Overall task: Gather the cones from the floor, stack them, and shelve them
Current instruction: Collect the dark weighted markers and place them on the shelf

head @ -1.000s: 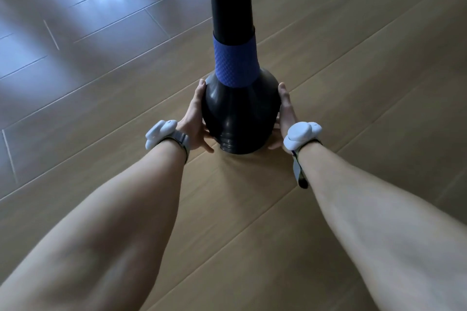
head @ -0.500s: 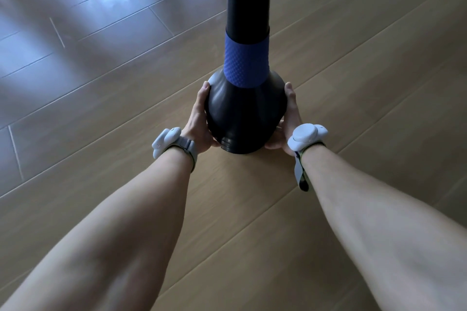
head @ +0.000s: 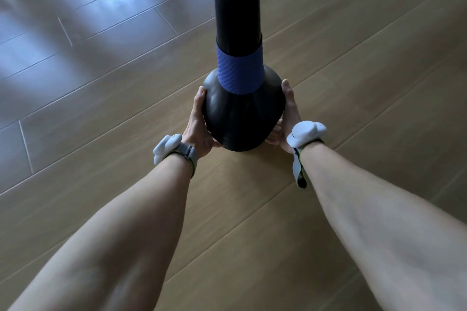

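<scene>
Cone (head: 237, 63), black with blue band (head: 239, 70), long axis pointing away. Flared base clasped between left hand (head: 198, 125) and right hand (head: 288, 118), fingers grasping opposite sides above floor (head: 353, 58).

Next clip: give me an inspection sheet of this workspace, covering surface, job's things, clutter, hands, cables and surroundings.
Surface: wooden plank floor, bare, with window glare at upper left.
Job's things: one black cone with a blue band, narrow end pointing away from the camera; whether its base touches the floor cannot be told. No other cones or shelf seen.
Clutter: nothing seen.
Hands: left hand and right hand hold the cone's wide base on opposite sides, grip closed. A white tracker on each wrist, left and right.
Cables: nothing seen; a loose strap end hangs from the right wrist.
Surroundings: only floor in view.
</scene>
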Motion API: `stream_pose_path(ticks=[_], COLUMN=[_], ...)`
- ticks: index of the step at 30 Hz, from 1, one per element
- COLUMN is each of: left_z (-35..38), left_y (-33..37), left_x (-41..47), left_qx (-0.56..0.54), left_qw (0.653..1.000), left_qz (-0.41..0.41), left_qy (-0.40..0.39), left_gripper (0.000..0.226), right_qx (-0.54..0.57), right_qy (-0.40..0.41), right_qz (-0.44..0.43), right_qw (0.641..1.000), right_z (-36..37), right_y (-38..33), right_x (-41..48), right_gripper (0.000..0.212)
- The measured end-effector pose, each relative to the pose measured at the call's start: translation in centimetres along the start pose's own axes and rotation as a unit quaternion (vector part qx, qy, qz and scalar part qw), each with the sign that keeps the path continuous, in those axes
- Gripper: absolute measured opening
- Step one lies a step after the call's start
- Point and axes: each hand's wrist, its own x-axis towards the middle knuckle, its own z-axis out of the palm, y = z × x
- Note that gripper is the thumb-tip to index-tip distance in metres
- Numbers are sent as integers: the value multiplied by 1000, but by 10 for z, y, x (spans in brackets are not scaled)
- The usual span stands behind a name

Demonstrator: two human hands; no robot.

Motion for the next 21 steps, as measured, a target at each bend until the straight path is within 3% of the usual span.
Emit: stream_pose_path(ticks=[5,9,14,18,21], left_z=[14,38,108,197,249], left_y=[18,46,122,211,259], left_x=[-14,-33,-113,-219,-271], left_qx=[4,31,79,121,129], left_qw=[1000,999,996,991,989], left_qz=[2,9,8,-10,-17], left_qy=[-10,-21,-45,-59,-74], left_gripper=[76,67,58,55,48], right_qx=[11,38,54,76,74], right_qy=[3,-21,-22,34,69], right_qz=[-20,-31,-63,-56,-63], right_qw=[1000,999,996,995,993], right_z=[2,5,8,9,7], right_y=[-16,-44,-125,-225,-285], right_x=[-17,-47,-139,-266,-327], right_gripper=[69,53,50,54,71])
